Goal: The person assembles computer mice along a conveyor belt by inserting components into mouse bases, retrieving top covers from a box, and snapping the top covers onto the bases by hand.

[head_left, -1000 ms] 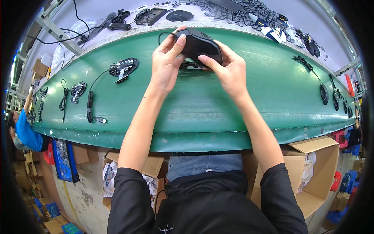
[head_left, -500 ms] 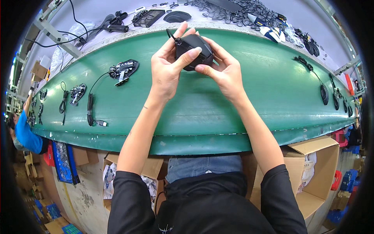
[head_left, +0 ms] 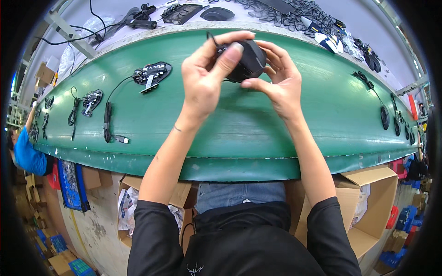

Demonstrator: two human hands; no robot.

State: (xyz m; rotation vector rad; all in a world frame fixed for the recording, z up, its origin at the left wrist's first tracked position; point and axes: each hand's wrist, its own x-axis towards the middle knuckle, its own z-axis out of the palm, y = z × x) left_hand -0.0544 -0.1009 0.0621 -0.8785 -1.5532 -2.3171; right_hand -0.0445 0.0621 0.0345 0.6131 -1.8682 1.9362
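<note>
Above the green work surface (head_left: 221,133) I hold a black computer mouse (head_left: 251,60) between both hands. My left hand (head_left: 207,76) is closed round its left side, thumb laid across the top and fingers at the far edge. My right hand (head_left: 280,76) grips the other side, its thumb at the near edge and fingers curled behind. A loop of the mouse's cable stands up beside my left fingers. To the left lies an opened mouse body (head_left: 154,76) with exposed electronics, its bundled cable (head_left: 107,122) ending in a USB plug (head_left: 121,139).
More mouse parts (head_left: 92,102) lie at left, with a person in a blue top (head_left: 28,151) beyond. Several cabled mice (head_left: 385,117) rest at right. The back shelf bears a heap of small black parts (head_left: 285,23) and a black shell (head_left: 217,14). Cardboard boxes (head_left: 375,207) flank me.
Both hands have shifted slightly right with the mouse, and it has turned a little in my grip. My view has shifted slightly too.
</note>
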